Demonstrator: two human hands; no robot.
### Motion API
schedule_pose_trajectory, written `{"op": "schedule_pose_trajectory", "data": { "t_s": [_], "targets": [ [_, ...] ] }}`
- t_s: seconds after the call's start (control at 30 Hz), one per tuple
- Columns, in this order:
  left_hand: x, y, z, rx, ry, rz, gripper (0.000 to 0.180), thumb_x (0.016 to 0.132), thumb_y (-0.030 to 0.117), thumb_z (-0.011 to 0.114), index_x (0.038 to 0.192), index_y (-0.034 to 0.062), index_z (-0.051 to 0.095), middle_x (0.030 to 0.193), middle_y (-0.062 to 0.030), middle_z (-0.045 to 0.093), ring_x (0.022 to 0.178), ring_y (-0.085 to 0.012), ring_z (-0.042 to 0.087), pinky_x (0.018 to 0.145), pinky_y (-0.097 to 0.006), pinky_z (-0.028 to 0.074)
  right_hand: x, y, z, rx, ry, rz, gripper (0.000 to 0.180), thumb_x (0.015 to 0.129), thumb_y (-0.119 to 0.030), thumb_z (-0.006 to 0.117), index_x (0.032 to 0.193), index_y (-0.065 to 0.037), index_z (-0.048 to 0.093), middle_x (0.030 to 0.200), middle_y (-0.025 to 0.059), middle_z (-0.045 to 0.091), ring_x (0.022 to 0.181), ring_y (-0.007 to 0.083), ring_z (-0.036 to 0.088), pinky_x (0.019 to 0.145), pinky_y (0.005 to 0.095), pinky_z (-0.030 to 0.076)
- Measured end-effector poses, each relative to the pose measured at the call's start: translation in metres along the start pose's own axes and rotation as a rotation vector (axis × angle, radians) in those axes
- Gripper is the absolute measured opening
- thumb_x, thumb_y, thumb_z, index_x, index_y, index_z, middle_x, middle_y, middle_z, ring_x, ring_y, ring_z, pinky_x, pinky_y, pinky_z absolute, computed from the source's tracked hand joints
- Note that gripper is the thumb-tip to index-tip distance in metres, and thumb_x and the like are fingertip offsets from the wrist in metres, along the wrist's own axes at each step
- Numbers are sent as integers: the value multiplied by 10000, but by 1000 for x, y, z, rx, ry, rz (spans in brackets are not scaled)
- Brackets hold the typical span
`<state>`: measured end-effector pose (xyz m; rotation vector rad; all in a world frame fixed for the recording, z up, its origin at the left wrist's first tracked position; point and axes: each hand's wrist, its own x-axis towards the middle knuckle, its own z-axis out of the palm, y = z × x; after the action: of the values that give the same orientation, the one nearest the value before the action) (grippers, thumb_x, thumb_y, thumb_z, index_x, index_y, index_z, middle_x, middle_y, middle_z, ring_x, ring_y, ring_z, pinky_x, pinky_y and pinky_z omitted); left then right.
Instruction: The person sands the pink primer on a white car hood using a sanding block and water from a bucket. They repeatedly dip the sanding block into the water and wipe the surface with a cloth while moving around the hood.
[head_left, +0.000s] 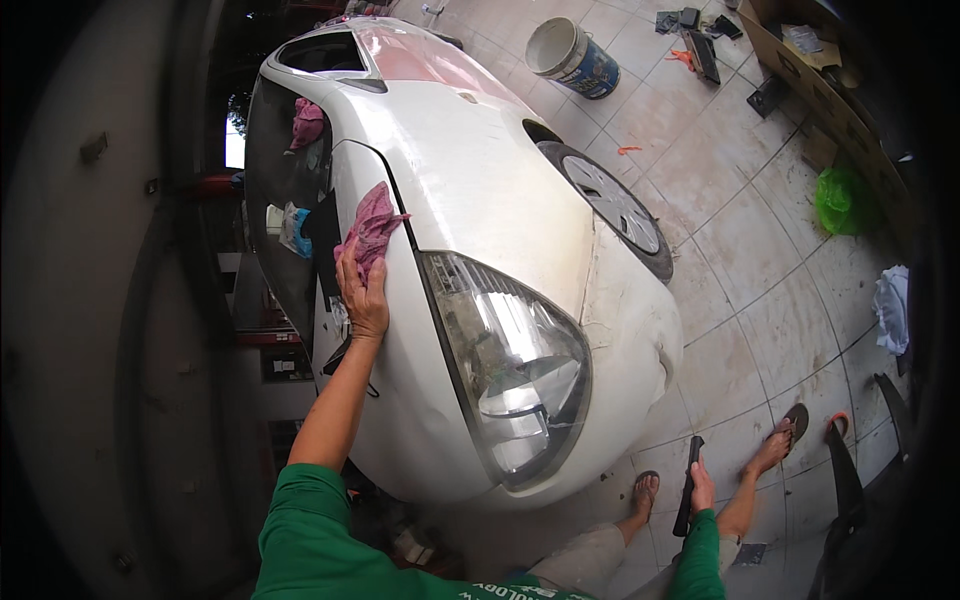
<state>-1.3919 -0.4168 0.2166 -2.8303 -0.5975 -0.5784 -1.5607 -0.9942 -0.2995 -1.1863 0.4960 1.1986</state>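
Note:
A crumpled pink cloth [372, 225] lies on the white car's bonnet, beside the gap along the fender. My left hand [362, 298] is on its near end, the fingertips pressing it against the paint. To the right of that hand is the car's headlight [520, 370], its clear lens catching reflections. Down at the lower right, my right hand [703, 488] is closed around a long, narrow black bar-like tool [688, 490], held apart from the car. Its exact kind I cannot make out.
The white car [470, 150] fills the middle, with dull patches on its fender and a wheel [610, 205] at right. A paint bucket [572, 58] stands on the tiled floor [730, 270]. Farther right are a cardboard box [830, 90], a green plastic bag [842, 200] and a white cloth [891, 308].

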Motion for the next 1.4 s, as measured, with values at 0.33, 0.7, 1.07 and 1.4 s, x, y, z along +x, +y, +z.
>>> {"op": "schedule_pose_trajectory", "data": {
  "t_s": [0.33, 0.7, 1.07, 1.4],
  "targets": [
    [8, 15, -17, 25, -56, -101, 572, 1076, 415, 555, 1513, 46, 524, 1503, -203, 532, 1444, -447, 419, 1232, -544, 281, -2, -265, -40, 81, 197, 93, 728, 1038, -437, 665, 1692, -302, 376, 1679, 195, 436, 1471, 351, 460, 1089, 563, 430],
    [5, 25, -2, -128, -24, -196, 659, 916, 362, 739, 1472, 65, 547, 1518, -273, 480, 1354, -466, 475, 1161, -593, 351, 132, -457, -221, -268, 505, -317, 682, 1044, -471, 633, 1598, -86, 532, 1517, 153, 619, 1359, 231, 581, 1175, 324, 388],
    [62, 29, -39, -130, -189, -448, 508, 821, 178, 852, 1275, 57, 659, 1360, -247, 572, 1316, -447, 524, 1106, -566, 409, 167, -701, -18, -498, 495, -281, 670, 1071, -493, 579, 1545, -21, 566, 1533, 164, 624, 1421, 261, 571, 1198, 339, 393],
    [294, 101, 65, -578, -81, -519, 419, 820, 54, 850, 1207, 22, 692, 1320, -204, 631, 1237, -400, 628, 1029, -486, 545, 297, -885, 114, 7, 291, -369, 516, 1035, -517, 668, 1145, -29, 799, 969, 84, 783, 774, 176, 717, 742, 323, 578]
  ]
}}
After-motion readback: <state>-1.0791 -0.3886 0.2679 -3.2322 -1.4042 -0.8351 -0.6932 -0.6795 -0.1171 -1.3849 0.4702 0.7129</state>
